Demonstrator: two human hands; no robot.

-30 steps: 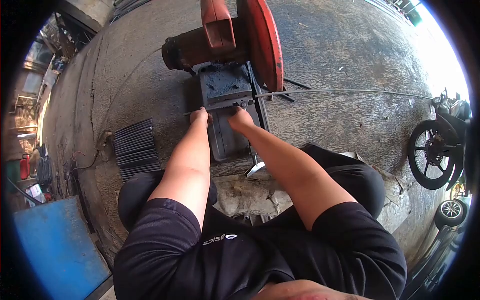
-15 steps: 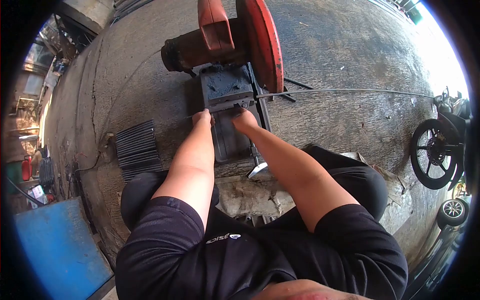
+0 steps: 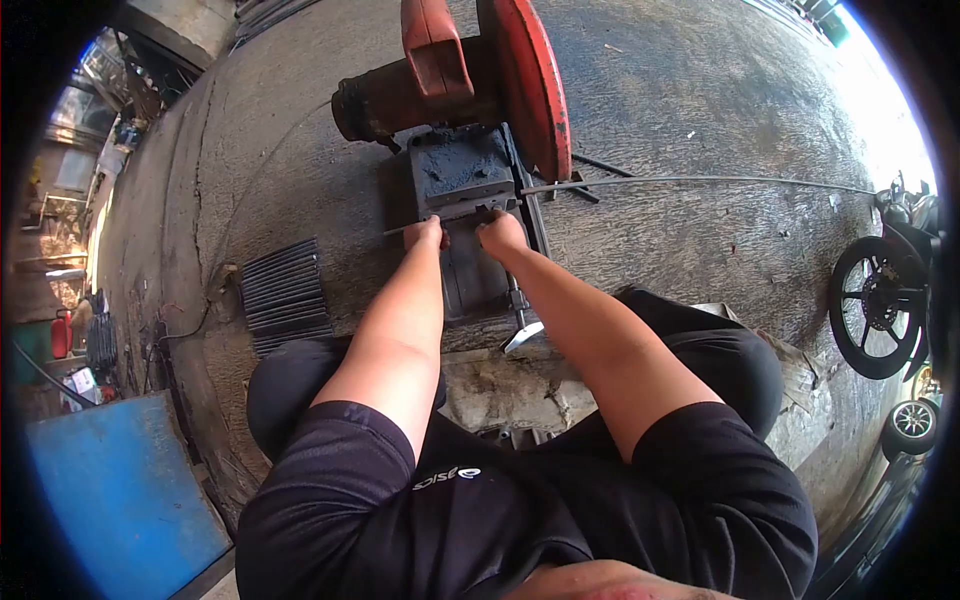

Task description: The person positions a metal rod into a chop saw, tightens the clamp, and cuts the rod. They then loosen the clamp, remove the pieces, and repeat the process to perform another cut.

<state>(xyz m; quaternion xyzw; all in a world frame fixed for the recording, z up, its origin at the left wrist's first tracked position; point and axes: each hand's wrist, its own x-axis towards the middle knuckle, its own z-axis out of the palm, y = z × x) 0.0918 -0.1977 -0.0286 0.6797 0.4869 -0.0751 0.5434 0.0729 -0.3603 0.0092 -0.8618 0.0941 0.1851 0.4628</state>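
A cut-off saw with a red blade guard (image 3: 545, 95), a dark motor (image 3: 385, 100) and a red handle (image 3: 435, 60) stands on the floor ahead of me. At the near edge of its dark base (image 3: 475, 280), my left hand (image 3: 427, 233) is closed on a thin metal rod whose end sticks out to the left. My right hand (image 3: 502, 236) is closed at the vise part beside the rod; what its fingers hold is hidden. A long thin rod (image 3: 700, 179) runs from the saw to the right. The vise's crank handle (image 3: 522, 337) lies below my right hand.
A bundle of cut dark rods (image 3: 287, 295) lies on the floor at the left. Nearer me on that side is a blue panel (image 3: 130, 490). A motorcycle wheel (image 3: 868, 308) stands at the right. Cloth or sacking (image 3: 500, 390) lies between my knees and the saw.
The view has shifted slightly, so the saw sits a little further right. My left hand has moved slightly rightward along the base, and a rod end now shows to its left.
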